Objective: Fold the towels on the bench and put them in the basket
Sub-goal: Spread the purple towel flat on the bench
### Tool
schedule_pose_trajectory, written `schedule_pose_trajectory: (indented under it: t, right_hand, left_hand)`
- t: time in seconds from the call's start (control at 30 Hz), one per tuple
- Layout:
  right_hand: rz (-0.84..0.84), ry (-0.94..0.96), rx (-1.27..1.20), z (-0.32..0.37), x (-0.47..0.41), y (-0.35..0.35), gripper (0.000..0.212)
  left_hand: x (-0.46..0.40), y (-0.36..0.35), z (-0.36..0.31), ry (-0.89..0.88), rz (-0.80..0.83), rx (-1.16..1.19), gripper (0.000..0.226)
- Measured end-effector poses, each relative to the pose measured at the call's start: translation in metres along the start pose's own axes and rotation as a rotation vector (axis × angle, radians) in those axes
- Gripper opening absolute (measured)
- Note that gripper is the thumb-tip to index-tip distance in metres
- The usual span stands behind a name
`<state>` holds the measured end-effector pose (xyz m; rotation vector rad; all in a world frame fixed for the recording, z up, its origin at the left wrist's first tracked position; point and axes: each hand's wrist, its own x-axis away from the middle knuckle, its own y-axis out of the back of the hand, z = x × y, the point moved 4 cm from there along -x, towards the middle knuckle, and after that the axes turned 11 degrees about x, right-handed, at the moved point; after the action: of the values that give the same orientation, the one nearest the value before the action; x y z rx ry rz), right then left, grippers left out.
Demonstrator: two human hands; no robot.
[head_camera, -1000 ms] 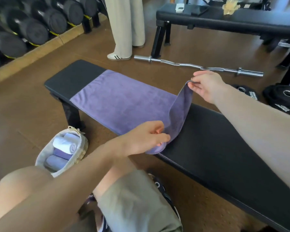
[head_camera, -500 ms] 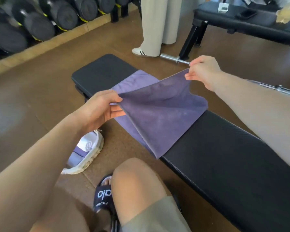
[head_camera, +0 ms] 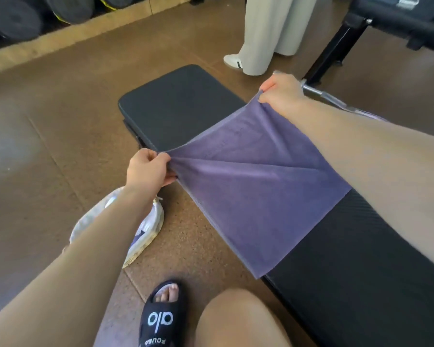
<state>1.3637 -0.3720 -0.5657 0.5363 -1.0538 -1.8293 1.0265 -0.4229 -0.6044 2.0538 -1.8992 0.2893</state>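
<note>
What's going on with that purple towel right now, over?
Left hand and right hand each pinch a corner of the purple towel. Towel doubled over on bench. Basket on floor, path unobstructed.

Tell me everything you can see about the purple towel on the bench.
The purple towel is a plain, soft-looking cloth with a thin stitched hem. It looks doubled over, lying across the black bench, its near edge hanging past the bench's side. The left hand pinches its near corner and the right hand pinches its far corner, pulling the edge between them taut; creases fan out from the left grip. The right forearm crosses above its right side.
</note>
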Motion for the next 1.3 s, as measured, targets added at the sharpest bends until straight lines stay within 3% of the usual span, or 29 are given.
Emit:
schedule_pose_trajectory:
  t: [0.17, 0.37, 0.5, 0.7, 0.87, 0.93, 1.3]
  right_hand:
    - [-0.015, -0.022, 0.043, -0.023, -0.007, -0.015, 0.017]
    - [-0.144, 0.034, 0.045, -0.030, -0.012, -0.002, 0.027]
    - [-0.216, 0.093, 0.050, -0.015, -0.012, -0.008, 0.026]
    - [0.031, -0.043, 0.207, -0.017, -0.003, -0.030, 0.028]
    - [0.327, -0.317, 0.049, -0.034, 0.009, -0.024, 0.074]
    - [0.400, -0.368, 0.014, -0.043, 0.019, -0.021, 0.081]
    - [0.381, -0.261, 0.217, -0.093, 0.077, 0.022, 0.056]
  left_hand:
    - [-0.007, 0.002, 0.008, 0.015, -0.017, 0.038, 0.002]
    - [-0.007, 0.003, 0.000, -0.042, 0.059, 0.129, 0.017]
    - [-0.009, 0.007, 0.001, -0.089, 0.001, 0.076, 0.020]
    - [-0.007, 0.001, 0.015, 0.073, -0.016, -0.047, 0.014]
    - [-0.002, -0.005, 0.020, 0.193, 0.116, -0.040, 0.040]
    - [0.001, -0.006, 0.021, 0.217, 0.178, -0.063, 0.044]
    - [0.069, -0.026, 0.035, 0.305, 0.415, -0.118, 0.032]
